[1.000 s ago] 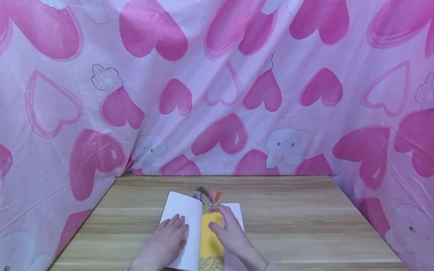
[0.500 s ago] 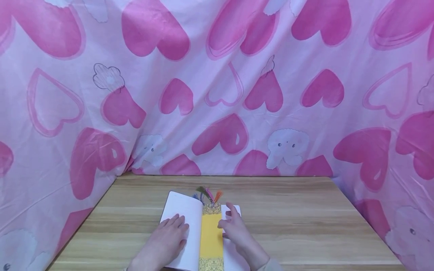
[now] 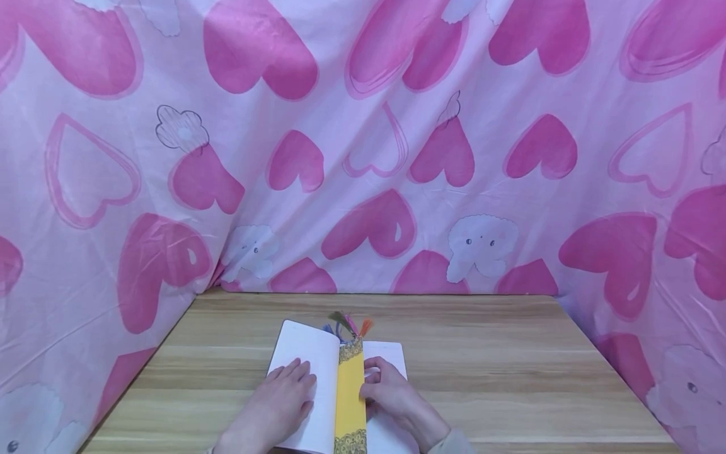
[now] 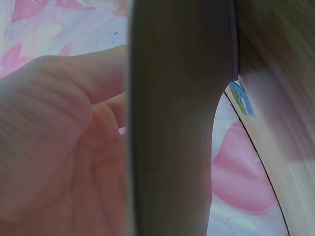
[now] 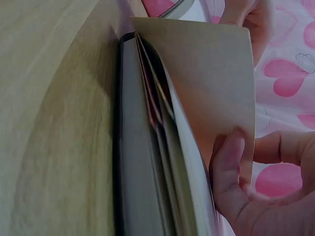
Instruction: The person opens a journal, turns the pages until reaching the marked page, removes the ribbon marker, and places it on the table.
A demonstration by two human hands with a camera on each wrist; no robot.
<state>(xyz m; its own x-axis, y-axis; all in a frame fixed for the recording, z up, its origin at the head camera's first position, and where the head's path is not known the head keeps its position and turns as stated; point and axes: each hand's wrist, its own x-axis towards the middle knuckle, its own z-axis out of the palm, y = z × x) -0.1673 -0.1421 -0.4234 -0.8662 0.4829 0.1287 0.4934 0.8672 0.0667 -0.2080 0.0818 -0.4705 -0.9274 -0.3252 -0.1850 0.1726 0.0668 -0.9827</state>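
Note:
An open notebook (image 3: 306,353) with blank white pages lies at the near middle of the table. My left hand (image 3: 283,400) rests with straight fingers on its left page. Beside the fold, a yellow bookmark (image 3: 350,391) with dark lace-patterned ends stands tilted, its right edge lifted. My right hand (image 3: 397,397) pinches that edge between thumb and fingers. In the right wrist view the bookmark's pale back (image 5: 206,73) shows, and several thin card edges (image 5: 157,103) stick out between the pages below. How many cards there are is hard to tell.
Colourful tassels (image 3: 351,325), green, blue, pink and orange, extend past the notebook's top edge. The wood-grain table (image 3: 499,372) spreads around the notebook. A pink heart-print cloth (image 3: 368,157) hangs behind and at both sides.
My right hand has drawn back from the bookmark's top to its right edge and now pinches it. That edge has risen, so the bookmark tilts left. The left hand stays put.

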